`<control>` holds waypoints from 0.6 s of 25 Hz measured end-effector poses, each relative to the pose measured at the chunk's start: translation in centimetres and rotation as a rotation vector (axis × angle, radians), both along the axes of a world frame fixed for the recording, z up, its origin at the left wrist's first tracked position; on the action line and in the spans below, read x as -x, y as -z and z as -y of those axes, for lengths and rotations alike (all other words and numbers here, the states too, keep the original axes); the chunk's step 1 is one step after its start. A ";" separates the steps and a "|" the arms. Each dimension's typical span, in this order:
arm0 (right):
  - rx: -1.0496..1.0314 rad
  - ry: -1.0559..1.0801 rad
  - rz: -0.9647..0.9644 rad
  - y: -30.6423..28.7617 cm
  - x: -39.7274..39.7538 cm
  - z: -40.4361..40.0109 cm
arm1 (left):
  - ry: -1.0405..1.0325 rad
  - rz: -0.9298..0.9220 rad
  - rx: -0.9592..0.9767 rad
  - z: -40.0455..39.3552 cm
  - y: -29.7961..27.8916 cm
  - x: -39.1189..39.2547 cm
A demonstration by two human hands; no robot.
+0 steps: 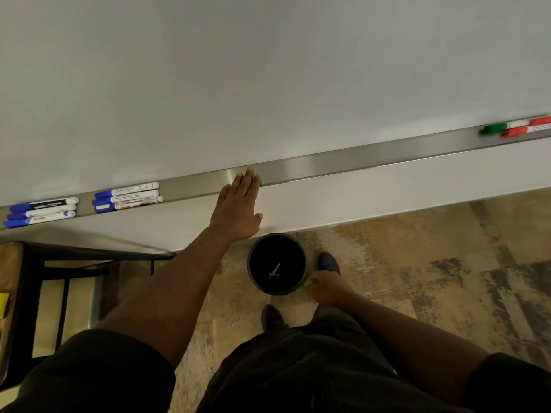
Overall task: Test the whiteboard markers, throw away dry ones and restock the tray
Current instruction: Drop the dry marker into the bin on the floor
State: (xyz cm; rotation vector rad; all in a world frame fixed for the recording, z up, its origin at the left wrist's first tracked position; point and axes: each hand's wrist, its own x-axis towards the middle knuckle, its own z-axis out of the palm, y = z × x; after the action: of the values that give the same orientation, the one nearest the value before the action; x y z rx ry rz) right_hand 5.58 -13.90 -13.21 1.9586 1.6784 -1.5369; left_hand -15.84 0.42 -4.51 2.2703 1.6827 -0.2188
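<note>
whiteboard (268, 70) blank above a long metal tray (357, 158). blue markers (41, 211) lie in two groups of three at the tray's left end; green and red markers (515, 128) at its right end; the middle is bare. left hand (238, 208) flat, fingers spread and empty, tips on the tray's front edge. right hand (326, 286) loosely curled beside the bin (277, 263); contents indeterminate. discarded items lie inside the bin. judgement: sorting well advanced, restocking possibly unfinished.

Six blue-capped white markers (41, 211) at nine o'clock, one green-capped (493, 128) and two red-capped markers (515, 132) at two o'clock, one round black bin (277, 263).
</note>
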 end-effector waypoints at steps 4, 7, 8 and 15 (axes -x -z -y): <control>-0.172 0.104 0.019 -1.5 -0.7 -0.4 | 0.004 0.015 -0.016 -0.1 -0.1 -0.1; -0.302 0.238 0.059 -3.3 -1.3 -0.9 | 0.010 0.038 -0.061 0.1 -0.1 -0.8; -0.344 0.291 0.052 -4.2 -1.6 -1.3 | 0.018 0.051 -0.067 0.1 -0.3 -1.4; -0.592 0.562 0.026 -10.2 -6.9 -4.5 | 0.202 0.116 -0.095 -0.7 -2.0 -8.3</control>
State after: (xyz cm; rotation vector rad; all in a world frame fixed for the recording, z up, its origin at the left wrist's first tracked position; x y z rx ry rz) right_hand 12.49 -9.35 -3.04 2.9378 1.8178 -1.2065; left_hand -7.51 1.16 -2.53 2.4726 1.4362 -0.0508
